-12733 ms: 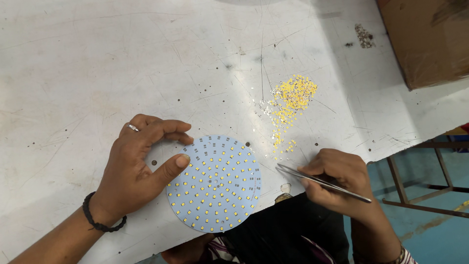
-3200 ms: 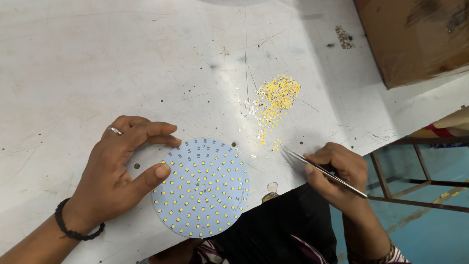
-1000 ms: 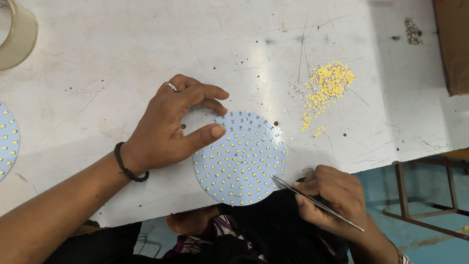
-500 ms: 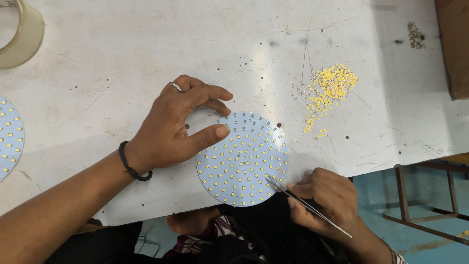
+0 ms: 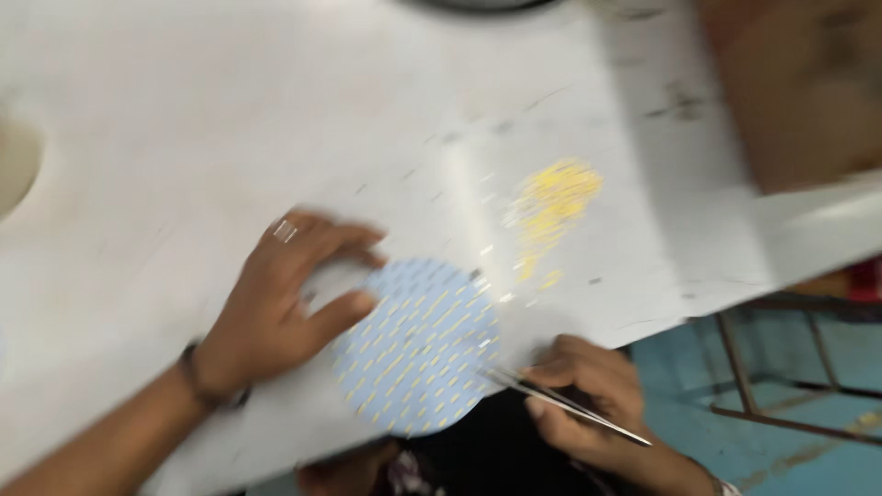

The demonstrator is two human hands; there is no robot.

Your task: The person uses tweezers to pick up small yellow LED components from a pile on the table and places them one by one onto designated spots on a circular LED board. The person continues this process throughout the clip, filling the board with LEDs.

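Note:
The frame is blurred by camera motion. A round pale-blue board point(image 5: 418, 349) dotted with small yellow chips lies at the near edge of the white table point(image 5: 276, 119). My left hand point(image 5: 280, 303) rests on the board's left rim, thumb and fingers pressing it down. My right hand point(image 5: 588, 404) grips metal tweezers point(image 5: 560, 409), whose tips touch the board's lower right edge. A heap of loose yellow chips point(image 5: 551, 202) lies beyond the board to the right.
A brown cardboard box point(image 5: 790, 83) stands at the table's far right. A roll of tape point(image 5: 14, 165) shows at the left edge. Below the table's right end are a metal frame point(image 5: 781, 367) and a blue floor.
The camera has swung, blurring the view. The tweezers' tips stay at the board's lower right edge and my left hand remains on the board.

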